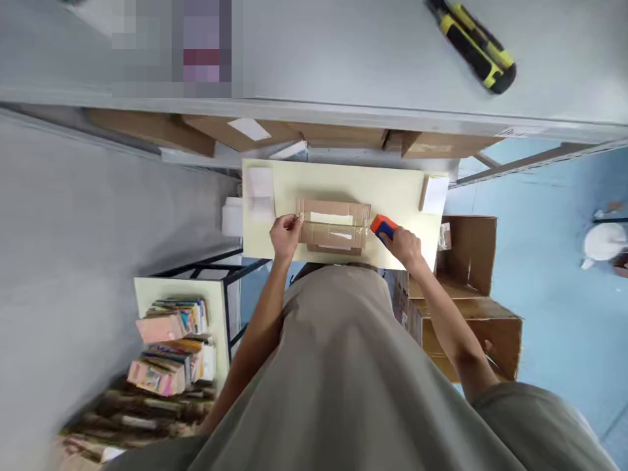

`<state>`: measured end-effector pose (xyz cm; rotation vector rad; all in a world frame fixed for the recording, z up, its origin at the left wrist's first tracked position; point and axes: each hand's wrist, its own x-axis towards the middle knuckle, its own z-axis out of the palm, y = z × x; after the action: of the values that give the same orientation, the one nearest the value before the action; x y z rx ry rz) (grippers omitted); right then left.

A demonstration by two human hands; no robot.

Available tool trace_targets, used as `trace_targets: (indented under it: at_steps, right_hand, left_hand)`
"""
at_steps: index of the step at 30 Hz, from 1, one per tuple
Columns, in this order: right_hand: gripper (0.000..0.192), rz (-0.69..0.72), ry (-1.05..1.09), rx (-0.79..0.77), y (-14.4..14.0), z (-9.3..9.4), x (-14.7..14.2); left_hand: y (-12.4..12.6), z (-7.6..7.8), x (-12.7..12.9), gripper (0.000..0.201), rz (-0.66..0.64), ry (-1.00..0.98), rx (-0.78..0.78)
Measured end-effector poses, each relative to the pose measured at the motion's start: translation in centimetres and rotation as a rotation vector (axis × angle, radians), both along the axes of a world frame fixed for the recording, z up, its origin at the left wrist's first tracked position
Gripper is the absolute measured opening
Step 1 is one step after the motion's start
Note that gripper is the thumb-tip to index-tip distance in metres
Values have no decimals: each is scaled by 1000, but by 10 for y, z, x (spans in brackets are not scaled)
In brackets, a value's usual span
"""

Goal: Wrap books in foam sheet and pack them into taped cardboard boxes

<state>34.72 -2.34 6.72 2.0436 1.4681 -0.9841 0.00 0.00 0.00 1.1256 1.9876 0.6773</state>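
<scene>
Plainly, the cardboard package (318, 233): we have it lying flat at the centre of the frame, on the pale desk (397, 186), its long side running left to right, with white patches on top and a shiny, tape-like glint at its right end.
Left hand (286, 237): we bring thumb and fingertips close together at the package's left end; we cannot tell whether they pinch cardboard, tape or nothing.
Right hand (405, 246): we wrap the fingers around an orange-and-blue tool (384, 225), its orange end just beside the package's right end.
Handling: we judge the cardboard light to moderate in weight, fairly stiff along its folds, easily dented at the flaps, and slicker where it shines; what it contains is hidden.
Where to hold: we would press a palm on the flat top, or grasp both short ends squarely, rather than lift by a loose edge.
Desk ends: we see white papers (260, 190) to the left of the package and a white stack (436, 194) to its right.
Upper right of the frame: we spot a yellow-and-black knife (478, 49) on a grey surface.
</scene>
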Motion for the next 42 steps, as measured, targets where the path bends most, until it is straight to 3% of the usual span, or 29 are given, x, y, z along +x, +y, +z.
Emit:
trace_targets:
  at_steps: [3,5,8,11,14,16,19,22,25,29,32,35,37,40,42]
  right_hand:
    - [58,-46,-25,24,-3,26,4]
    - [58,-69,-15,76,-1,47,6]
    - [55,-87,63,225,12,86,5]
    - [55,-69,195,440,37,123,-5]
    - [56,5,250,636,74,153,-23]
    - [57,74,241,747,104,166,-38]
    - [53,210,220,908,153,175,-60]
    - [50,329,164,1018,198,173,-77]
    - [51,388,89,1026,231,163,-89]
    - [60,410,64,969,252,147,-97]
    - [68,371,95,1018,245,136,-96]
    - [72,261,120,1142,205,111,-88]
    - [73,172,167,1165,160,82,-80]
    - [81,-20,273,1040,77,24,-73]
    - [94,-185,317,877,25,-11,-74]
  left_hand:
    - [8,-2,-1,43,67,-5,-61]
    - [16,8,5,55,46,28,27]
    - [33,48,26,47,-123,48,348]
    - [52,106,60,37,-388,1,668]
    - [74,158,92,36,-506,-25,883]
    - [93,178,106,38,-520,-29,978]
    - [126,185,114,43,-472,-22,1022]
    - [157,178,109,52,-431,-32,976]
    - [172,168,100,60,-439,-47,898]
    - [159,155,87,66,-475,-85,820]
    - [132,131,65,66,-455,-129,747]
    - [92,88,30,63,-372,-175,599]
    - [58,54,6,59,-260,-196,429]
    - [9,14,-15,48,-108,-244,215]
    - [-13,-1,-16,44,-80,-268,146]
